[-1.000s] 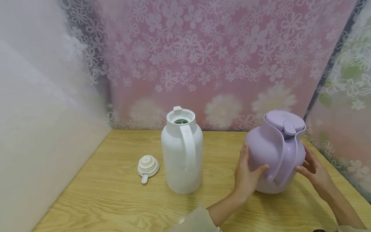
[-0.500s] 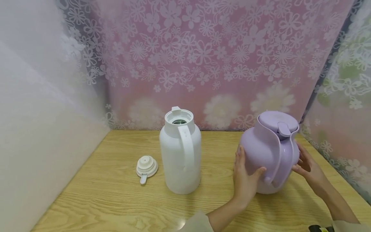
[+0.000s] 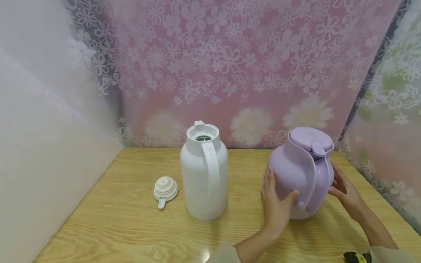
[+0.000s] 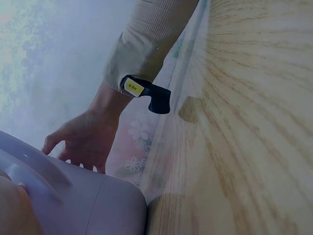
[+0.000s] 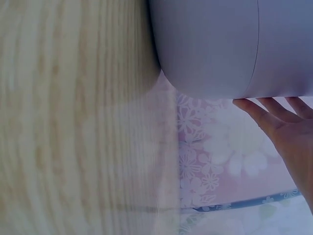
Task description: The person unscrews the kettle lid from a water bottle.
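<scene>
A lilac thermos jug (image 3: 283, 171) with its lid on stands at the table's right side, its handle towards me. My left hand (image 3: 276, 206) holds its left side, with the fingers along the flank and the thumb across the front. On the other side, my right hand (image 3: 348, 193) holds the jug by its fingers and thumb. The right wrist view shows the right hand's fingertips (image 5: 239, 101) against the jug's wall. A white thermos jug (image 3: 200, 182) stands upright mid-table, its mouth uncovered. Left of it lies a cream stopper (image 3: 165, 188) with a small tab.
The wooden table (image 3: 131, 233) meets a pink flowered curtain (image 3: 213, 73) at the back. A plain white wall (image 3: 59, 128) bounds the left, and a flowered sheet (image 3: 391, 128) the right. A black wrist device (image 3: 356, 256) sits at the right sleeve.
The lilac jug has moved a little to the left on the table, and both hands have moved along with it. The white jug and the stopper stay where they were.
</scene>
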The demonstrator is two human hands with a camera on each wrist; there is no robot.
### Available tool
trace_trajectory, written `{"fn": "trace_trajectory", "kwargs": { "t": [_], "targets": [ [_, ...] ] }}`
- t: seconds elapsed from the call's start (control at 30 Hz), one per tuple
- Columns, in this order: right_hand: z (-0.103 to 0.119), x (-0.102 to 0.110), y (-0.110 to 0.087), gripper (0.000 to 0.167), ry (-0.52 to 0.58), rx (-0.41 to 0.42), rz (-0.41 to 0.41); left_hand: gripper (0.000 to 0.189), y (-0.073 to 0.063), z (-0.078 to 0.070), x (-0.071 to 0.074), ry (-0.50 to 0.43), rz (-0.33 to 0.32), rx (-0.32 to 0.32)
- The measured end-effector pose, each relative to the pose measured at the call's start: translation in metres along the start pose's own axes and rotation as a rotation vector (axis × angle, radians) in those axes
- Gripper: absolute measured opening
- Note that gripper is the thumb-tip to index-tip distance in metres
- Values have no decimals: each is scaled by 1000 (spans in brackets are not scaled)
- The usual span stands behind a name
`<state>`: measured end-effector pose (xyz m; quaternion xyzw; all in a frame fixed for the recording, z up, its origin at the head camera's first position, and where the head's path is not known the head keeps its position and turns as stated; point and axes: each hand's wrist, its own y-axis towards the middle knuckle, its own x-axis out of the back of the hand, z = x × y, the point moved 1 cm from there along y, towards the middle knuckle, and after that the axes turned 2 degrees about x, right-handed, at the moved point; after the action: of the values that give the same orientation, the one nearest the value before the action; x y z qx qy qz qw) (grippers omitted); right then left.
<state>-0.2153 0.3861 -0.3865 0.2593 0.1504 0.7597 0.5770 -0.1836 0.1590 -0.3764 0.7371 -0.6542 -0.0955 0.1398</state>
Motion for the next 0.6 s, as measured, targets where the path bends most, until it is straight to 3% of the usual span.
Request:
{"fn": "trace_trajectory", "kwargs": {
  "t": [0.27, 0.6],
  "targets": [
    [-1, 1, 0, 67, -80, -56, -12, 89, 1, -3, 2, 19, 25, 21],
    [2, 6, -1, 67, -177, -84, 29, 88, 0, -4, 5, 5, 62, 14]
  ]
}}
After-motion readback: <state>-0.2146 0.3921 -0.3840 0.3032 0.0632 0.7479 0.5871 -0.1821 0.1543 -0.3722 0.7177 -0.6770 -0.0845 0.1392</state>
